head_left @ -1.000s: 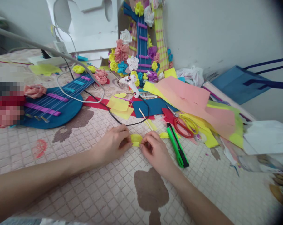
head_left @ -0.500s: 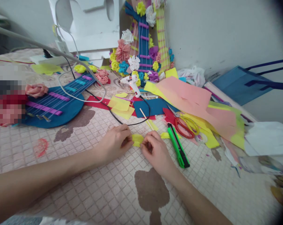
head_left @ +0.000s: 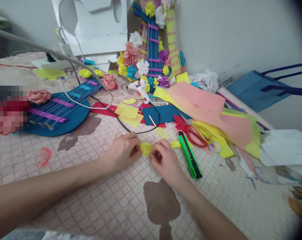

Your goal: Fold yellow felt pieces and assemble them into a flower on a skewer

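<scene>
Here, the left hand (head_left: 126, 148) and right hand (head_left: 167, 159) pinch a short yellow paper strip (head_left: 146, 148), apparently unfinished. Left, a blue guitar-shaped cutout (head_left: 74, 121) is strung.

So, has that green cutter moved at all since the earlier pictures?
No. Judged against the brown patch on the cloth, the green cutter lies in the same place, at the same slant; only the whole view shifted slightly.

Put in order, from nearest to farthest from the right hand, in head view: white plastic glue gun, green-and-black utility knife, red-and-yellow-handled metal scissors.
1. Utility knife: just right of the right hand.
2. Scissors: right, beyond the knife's near end.
3. Glue gun: ahead, leftward.
</scene>
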A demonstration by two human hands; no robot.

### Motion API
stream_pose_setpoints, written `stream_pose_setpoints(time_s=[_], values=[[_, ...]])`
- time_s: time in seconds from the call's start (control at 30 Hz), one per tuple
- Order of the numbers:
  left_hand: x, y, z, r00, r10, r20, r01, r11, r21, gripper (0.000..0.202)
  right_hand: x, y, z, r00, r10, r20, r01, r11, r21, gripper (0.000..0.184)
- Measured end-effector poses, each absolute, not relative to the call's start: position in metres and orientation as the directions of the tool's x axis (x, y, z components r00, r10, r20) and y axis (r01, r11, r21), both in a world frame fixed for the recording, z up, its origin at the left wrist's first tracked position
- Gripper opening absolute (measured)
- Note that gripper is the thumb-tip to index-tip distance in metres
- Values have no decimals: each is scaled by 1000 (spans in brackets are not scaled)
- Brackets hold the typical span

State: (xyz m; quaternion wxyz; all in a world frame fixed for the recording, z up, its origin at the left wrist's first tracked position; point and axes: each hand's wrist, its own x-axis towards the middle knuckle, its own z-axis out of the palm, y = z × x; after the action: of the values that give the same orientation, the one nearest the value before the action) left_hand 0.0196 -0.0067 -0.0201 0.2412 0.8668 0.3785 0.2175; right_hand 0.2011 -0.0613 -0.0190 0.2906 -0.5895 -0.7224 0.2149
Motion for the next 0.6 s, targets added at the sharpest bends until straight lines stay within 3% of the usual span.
stream_pose_setpoints(time_s=[0.43,0.6], values=[[19,-6,-22,542,817,196,523,-511,683,18,202,-61,-18,-78,984,161,722,167,-672,17],[17,-4,-21,566,802,189,494,-514,702,43,202,-62,-17,-71,987,145,708,152,-690,37]])
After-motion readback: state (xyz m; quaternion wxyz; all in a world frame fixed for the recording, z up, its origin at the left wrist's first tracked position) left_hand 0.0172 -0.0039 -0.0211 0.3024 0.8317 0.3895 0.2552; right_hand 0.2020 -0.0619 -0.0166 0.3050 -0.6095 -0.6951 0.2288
